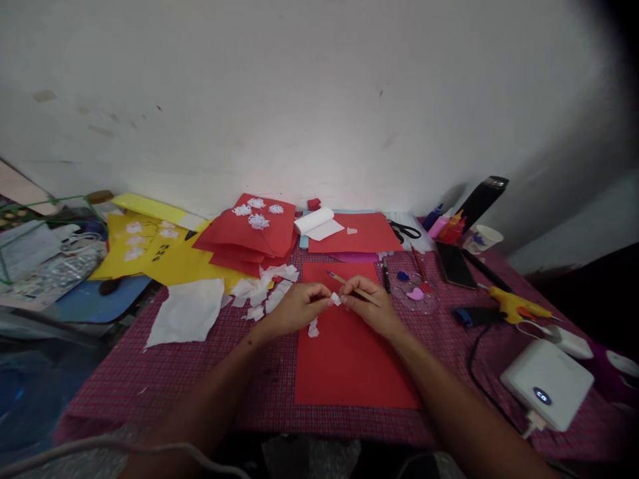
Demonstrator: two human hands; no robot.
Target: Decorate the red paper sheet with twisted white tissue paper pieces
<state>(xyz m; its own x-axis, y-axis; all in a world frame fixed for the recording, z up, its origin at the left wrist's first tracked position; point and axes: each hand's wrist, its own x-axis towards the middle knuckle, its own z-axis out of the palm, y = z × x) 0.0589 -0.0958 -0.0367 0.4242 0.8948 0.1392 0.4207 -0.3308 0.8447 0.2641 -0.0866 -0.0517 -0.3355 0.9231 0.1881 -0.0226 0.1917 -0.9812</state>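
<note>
My left hand [298, 306] pinches a small scrap of white tissue paper [336, 299] between thumb and forefinger. On its other side, the fingertips of my right hand [370, 305] touch the same scrap. A thin paintbrush [344, 281] with a dark tip also lies between the fingers of my right hand, pointing up and to the left. Both hands are over a sheet of red paper [357, 372]. A pale pink-white paper petal shape [313, 328] sits on that sheet, close to my left wrist. Torn tissue pieces [259, 291] lie left of the sheet.
A square of white tissue [187, 313], yellow paper [182, 263] and red sheets with white flowers [249, 233] lie left. Behind is a white roll [314, 221]. To the right are a paint palette [413, 294], phone [455, 265], paper cup [482, 239], yellow glue gun [516, 306] and power bank [546, 382].
</note>
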